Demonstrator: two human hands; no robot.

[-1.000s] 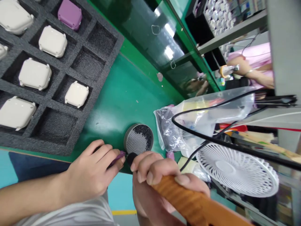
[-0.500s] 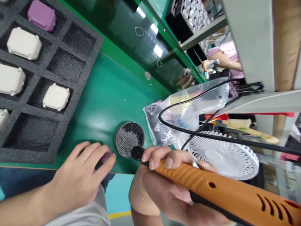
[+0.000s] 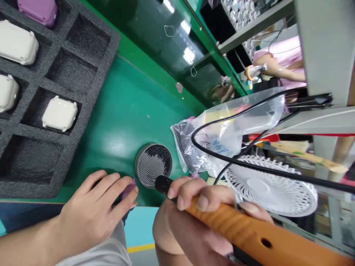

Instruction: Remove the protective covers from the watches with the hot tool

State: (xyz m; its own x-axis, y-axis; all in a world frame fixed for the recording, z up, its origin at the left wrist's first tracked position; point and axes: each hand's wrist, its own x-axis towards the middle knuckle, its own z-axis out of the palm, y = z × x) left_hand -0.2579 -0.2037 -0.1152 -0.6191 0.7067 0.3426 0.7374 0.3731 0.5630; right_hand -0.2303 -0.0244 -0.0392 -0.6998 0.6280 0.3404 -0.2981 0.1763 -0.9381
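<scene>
My right hand [image 3: 199,218] is wrapped round an orange electric screwdriver [image 3: 235,225] with a black front end. Its tip reaches the near edge of a round dish [image 3: 151,167], which has a dimpled floor and holds many tiny dark pieces, apparently screws. Whether the tip touches them I cannot tell. Left of the dish, my left hand [image 3: 100,210] closes over a small purple case [image 3: 128,189] at the table's front edge. Fingers cover most of that case.
A black foam tray [image 3: 91,79] on the left holds white cases [image 3: 60,113] and a purple case [image 3: 40,10]. Right of the dish lie a clear plastic bag [image 3: 219,129], a looping black cable [image 3: 210,150] and a white fan [image 3: 269,184]. Another person's arm [image 3: 288,70] shows beyond the shelf frame.
The view has shifted slightly, so the tray sits further left. More of the purple case shows between my left fingers. The screwdriver stays at the dish's near edge.
</scene>
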